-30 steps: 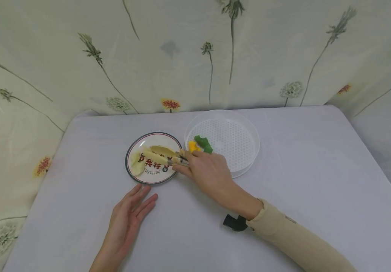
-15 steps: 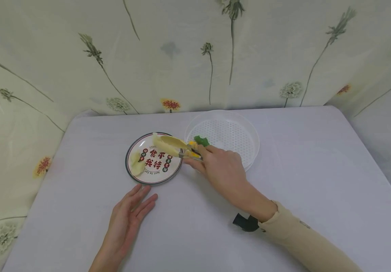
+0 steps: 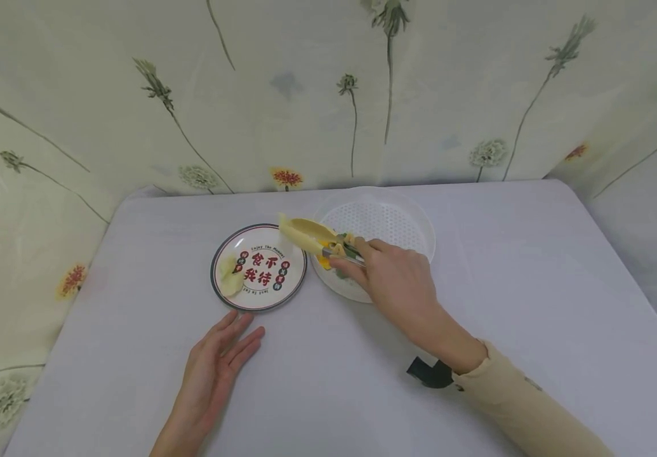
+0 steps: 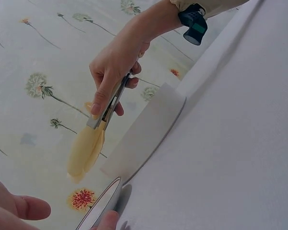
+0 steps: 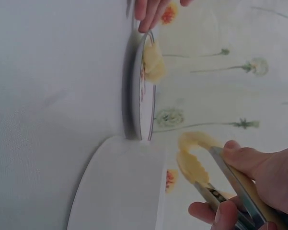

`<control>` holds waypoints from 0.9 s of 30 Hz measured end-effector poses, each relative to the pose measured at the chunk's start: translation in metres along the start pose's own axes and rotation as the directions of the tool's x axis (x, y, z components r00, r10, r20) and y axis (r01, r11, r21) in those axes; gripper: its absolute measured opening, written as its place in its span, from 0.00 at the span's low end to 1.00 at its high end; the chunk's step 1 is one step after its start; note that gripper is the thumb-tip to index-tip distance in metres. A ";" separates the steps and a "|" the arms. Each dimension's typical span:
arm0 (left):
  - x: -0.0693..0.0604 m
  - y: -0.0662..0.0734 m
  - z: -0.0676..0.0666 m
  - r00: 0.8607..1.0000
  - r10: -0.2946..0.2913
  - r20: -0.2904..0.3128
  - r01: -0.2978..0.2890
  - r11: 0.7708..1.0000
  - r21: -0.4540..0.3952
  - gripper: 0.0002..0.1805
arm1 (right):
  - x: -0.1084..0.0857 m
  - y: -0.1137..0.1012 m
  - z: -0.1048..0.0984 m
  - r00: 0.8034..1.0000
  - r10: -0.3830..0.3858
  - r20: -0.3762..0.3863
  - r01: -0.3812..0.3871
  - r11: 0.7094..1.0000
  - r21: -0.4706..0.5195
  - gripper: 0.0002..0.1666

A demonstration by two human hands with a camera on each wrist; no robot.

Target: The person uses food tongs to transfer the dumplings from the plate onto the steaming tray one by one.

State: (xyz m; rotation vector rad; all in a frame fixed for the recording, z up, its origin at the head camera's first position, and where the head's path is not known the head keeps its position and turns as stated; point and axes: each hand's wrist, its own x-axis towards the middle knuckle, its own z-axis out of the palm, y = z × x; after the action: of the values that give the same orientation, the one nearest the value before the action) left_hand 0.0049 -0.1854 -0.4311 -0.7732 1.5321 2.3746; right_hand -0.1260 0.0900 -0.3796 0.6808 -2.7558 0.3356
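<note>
My right hand (image 3: 402, 285) grips metal-handled tongs (image 3: 312, 236) with pale yellow heads, held above the gap between plate and strainer. The heads are close together, with a thin pale piece (image 3: 284, 223) at their tips; its kind is unclear. A round plate (image 3: 248, 242) with dark rim bands and red characters carries another crumpled pale yellow piece (image 3: 231, 277). My left hand (image 3: 211, 365) lies with its fingers extended, fingertips at the plate's near rim. Beneath the tongs, a bright yellow piece (image 3: 324, 262) shows in the white perforated strainer (image 3: 390, 219); green pieces are mostly hidden.
A white cloth (image 3: 511, 273) covers the table, and a flower-printed curtain (image 3: 305, 95) hangs behind its far edge. The strainer's wall (image 4: 144, 134) stands taller than the plate. A black device (image 4: 195, 29) sits at my right wrist.
My right hand has lifted the tongs and the pale piece off the plate and carried them rightward, toward the strainer. The left hand and plate have stayed put.
</note>
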 end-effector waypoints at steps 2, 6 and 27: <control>0.000 0.000 0.000 1.000 -0.001 -0.001 0.001 1.000 0.001 0.36 | -0.001 0.004 -0.001 1.000 0.013 0.000 -0.013 1.000 -0.004 0.37; -0.001 0.000 0.000 1.000 0.000 -0.002 0.000 1.000 -0.001 0.37 | -0.001 0.011 -0.002 0.999 0.033 -0.014 -0.033 0.999 -0.008 0.39; -0.001 0.001 0.000 1.000 -0.003 0.009 0.003 1.000 -0.017 0.37 | -0.006 0.052 -0.005 0.996 0.074 -0.059 -0.077 0.996 -0.048 0.36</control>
State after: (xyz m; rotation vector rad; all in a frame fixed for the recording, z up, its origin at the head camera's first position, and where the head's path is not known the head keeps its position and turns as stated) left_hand 0.0060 -0.1856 -0.4298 -0.7669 1.5080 2.3888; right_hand -0.1451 0.1383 -0.3852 0.5468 -2.7312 0.2964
